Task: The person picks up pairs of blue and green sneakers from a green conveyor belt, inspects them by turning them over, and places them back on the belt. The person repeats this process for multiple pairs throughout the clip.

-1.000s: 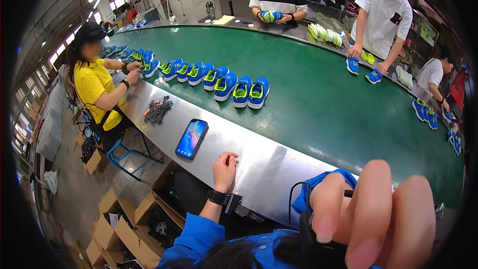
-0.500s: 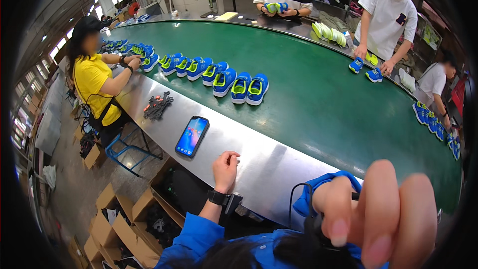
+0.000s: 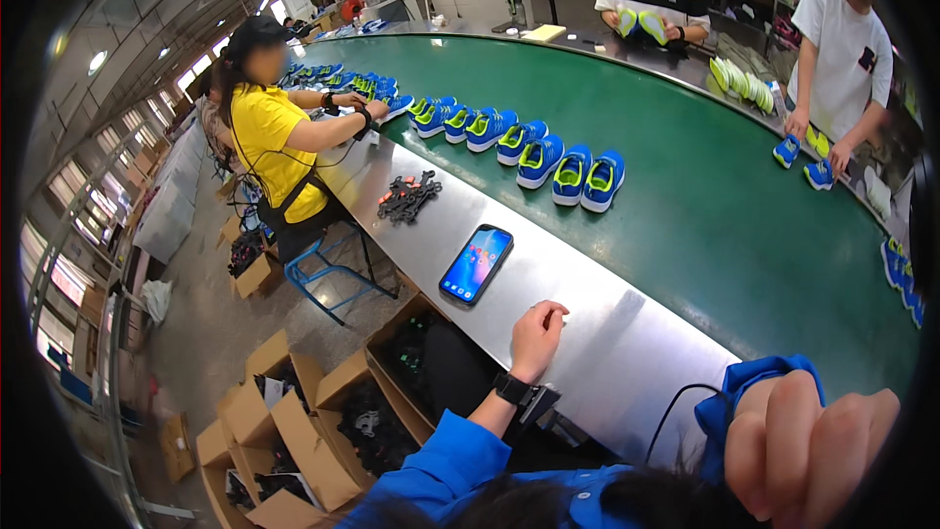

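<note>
At six o'clock my left hand (image 3: 537, 336) rests curled, empty, on the steel ledge (image 3: 627, 343); my right hand (image 3: 803, 451), fingers closed together, nears the lens. The phone (image 3: 476, 264) at eleven o'clock could get knocked off, I judge.

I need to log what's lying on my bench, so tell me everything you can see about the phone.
The phone is a slim dark slab with rounded corners, lying flat and face up on the steel ledge beside the green belt. Its screen is lit, showing a blue background with small coloured icons. It sits at a slant to the ledge's edge. Nothing touches it: the left hand rests on the ledge a little nearer the person, apart from it, and the black parts lie farther along.
</note>
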{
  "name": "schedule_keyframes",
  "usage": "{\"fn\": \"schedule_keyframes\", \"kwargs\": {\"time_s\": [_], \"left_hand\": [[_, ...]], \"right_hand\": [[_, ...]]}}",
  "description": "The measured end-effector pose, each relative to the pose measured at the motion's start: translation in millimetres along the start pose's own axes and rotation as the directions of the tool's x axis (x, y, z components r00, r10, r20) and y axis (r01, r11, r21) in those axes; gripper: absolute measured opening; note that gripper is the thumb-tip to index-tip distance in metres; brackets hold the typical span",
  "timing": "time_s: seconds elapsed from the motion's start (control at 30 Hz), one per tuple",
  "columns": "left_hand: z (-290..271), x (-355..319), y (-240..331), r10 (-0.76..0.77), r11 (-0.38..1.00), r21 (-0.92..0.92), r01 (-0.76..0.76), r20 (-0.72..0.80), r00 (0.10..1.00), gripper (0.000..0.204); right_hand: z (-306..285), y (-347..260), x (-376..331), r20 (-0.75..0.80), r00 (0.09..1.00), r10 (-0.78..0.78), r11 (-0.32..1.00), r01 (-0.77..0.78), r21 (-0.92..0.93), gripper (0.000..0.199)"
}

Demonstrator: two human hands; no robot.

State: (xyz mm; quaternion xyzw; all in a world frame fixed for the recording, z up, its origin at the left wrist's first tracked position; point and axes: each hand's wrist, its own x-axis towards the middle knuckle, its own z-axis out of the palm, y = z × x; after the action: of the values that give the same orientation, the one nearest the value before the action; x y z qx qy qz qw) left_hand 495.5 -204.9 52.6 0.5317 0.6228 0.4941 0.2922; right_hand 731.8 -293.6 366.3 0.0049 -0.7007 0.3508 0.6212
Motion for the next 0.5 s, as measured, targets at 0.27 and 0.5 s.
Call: {"fn": "schedule_keyframes", "kwargs": {"time_s": [0.27, 0.5], "left_hand": [[0.0, -0.2, -2.1, 0.009, 1.000, -0.020, -0.009, -0.004, 1.000, 0.014], [-3.1, -1.2, -6.3, 0.005, 0.998, -0.062, -0.005, -0.002, 1.000, 0.014]], "right_hand": [[20.2, 14.9, 1.3, 0.049, 0.999, 0.022, 0.999, -0.023, 0.024, 0.025], [22.5, 19.6, 1.4, 0.037, 0.999, 0.027, 0.999, -0.028, 0.027, 0.023]]}}
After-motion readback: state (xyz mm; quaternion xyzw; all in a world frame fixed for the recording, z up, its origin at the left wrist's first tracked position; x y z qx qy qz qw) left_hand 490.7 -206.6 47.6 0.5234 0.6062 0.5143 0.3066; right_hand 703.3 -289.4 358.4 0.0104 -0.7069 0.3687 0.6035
